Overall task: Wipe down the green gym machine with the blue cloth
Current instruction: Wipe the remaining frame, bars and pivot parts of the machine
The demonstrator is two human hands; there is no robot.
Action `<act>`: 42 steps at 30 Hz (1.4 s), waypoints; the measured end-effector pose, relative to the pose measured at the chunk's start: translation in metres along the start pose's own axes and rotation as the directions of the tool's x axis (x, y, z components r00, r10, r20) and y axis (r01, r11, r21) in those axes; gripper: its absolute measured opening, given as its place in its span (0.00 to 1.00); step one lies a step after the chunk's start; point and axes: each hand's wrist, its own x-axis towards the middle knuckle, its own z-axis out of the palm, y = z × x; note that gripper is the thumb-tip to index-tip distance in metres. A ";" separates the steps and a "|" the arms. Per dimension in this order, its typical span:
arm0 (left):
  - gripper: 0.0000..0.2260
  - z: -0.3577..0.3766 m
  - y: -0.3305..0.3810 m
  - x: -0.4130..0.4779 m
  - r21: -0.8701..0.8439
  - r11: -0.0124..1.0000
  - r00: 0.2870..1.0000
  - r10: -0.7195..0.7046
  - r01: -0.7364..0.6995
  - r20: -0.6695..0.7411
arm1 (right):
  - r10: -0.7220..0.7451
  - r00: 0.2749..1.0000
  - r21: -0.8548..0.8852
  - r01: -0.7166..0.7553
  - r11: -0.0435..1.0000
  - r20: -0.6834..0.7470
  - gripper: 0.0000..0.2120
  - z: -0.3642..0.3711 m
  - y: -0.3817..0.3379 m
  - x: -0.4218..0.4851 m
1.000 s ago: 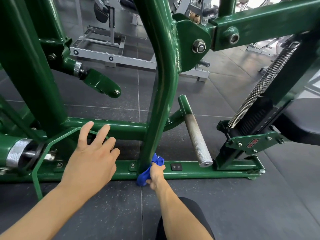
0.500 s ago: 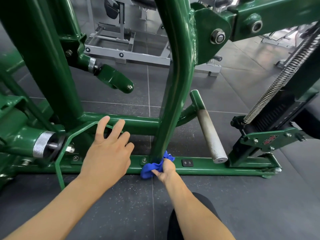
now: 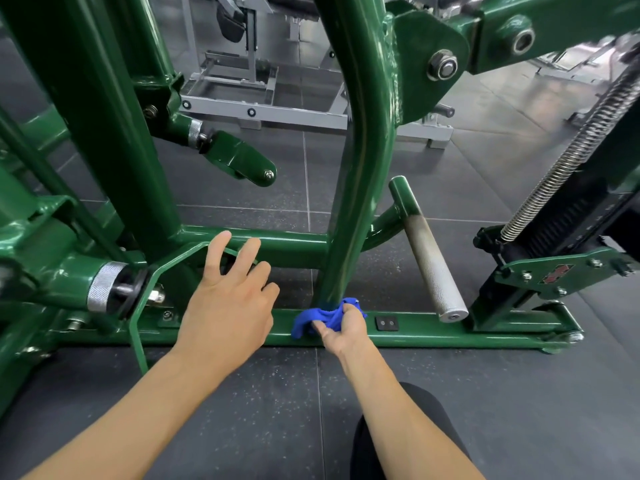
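The green gym machine (image 3: 363,140) fills the view, with a bent upright post standing on a low base rail (image 3: 485,334). My right hand (image 3: 341,329) is closed on the bunched blue cloth (image 3: 311,318), pressing it against the foot of the post where it meets the rail. My left hand (image 3: 228,306) hovers with fingers spread in front of the horizontal green tube (image 3: 287,245), holding nothing. Its fingertips are close to the thin green guard bar (image 3: 138,327).
A knurled steel weight peg (image 3: 434,271) sticks out to the right of the post. A coil spring (image 3: 568,157) and black bracket stand at the right. A grey machine frame (image 3: 263,112) sits behind on the dark rubber floor. My knee (image 3: 408,441) is at the bottom.
The view has drifted closer and rightward across the frame. The cloth has shifted from hanging at the post's left side to bunched over the base rail at the post's foot. The left hand stays spread.
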 end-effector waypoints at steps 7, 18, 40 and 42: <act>0.05 0.001 0.001 -0.001 -0.007 1.000 1.000 0.015 -0.015 0.006 | -0.103 0.993 -0.007 0.103 0.995 0.062 0.05 0.010 -0.020 -0.044; 0.08 -0.003 0.000 0.003 -0.089 0.995 0.998 -0.031 0.037 0.060 | -0.652 0.703 -0.155 0.705 0.692 0.284 0.17 0.020 -0.049 -0.100; 0.18 -0.129 0.018 0.109 -0.916 0.350 0.920 -0.390 0.194 0.046 | -0.807 0.306 -0.103 0.950 0.295 0.504 0.09 0.079 -0.119 -0.224; 0.15 -0.142 0.017 0.117 -0.921 0.338 0.905 -0.424 0.194 0.035 | -0.817 0.308 -0.089 0.949 0.304 0.488 0.08 0.079 -0.126 -0.228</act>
